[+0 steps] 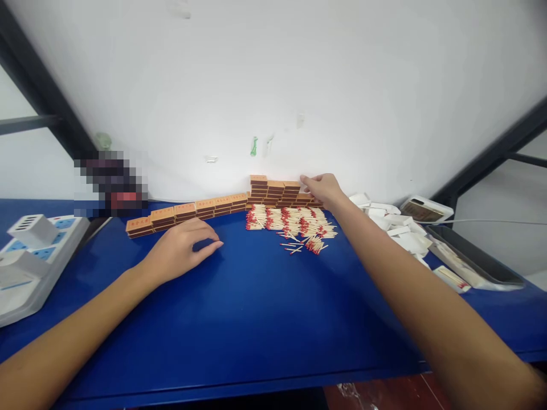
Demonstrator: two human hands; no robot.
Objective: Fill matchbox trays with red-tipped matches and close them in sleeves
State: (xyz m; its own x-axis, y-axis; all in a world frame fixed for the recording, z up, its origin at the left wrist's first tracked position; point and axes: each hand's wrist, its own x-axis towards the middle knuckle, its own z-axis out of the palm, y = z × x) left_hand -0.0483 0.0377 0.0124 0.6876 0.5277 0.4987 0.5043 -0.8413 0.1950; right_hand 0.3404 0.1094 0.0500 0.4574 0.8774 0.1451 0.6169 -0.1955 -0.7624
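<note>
A row of orange-topped matchboxes (205, 209) with dark brown sides runs along the wall, stacked higher near the middle. My left hand (182, 250) rests on the blue table in front of the row's left part, fingers curved, thumb apart, holding nothing. Over the lower boxes on the right, my right hand (325, 189) reaches to the end of the taller stack (282, 188). Its fingertips are at or against the top box's end, and no box shows between them. Red-tipped matches (286, 219) lie in heaps before the stack, with a few loose ones nearer me.
White empty-looking matchbox trays (397, 228) are piled at the right, beside a phone (423, 209) with a white cable and a black tray-like object (474, 256). A tray of matches (452, 279) lies there. A power strip (43, 267) with plugs stands left.
</note>
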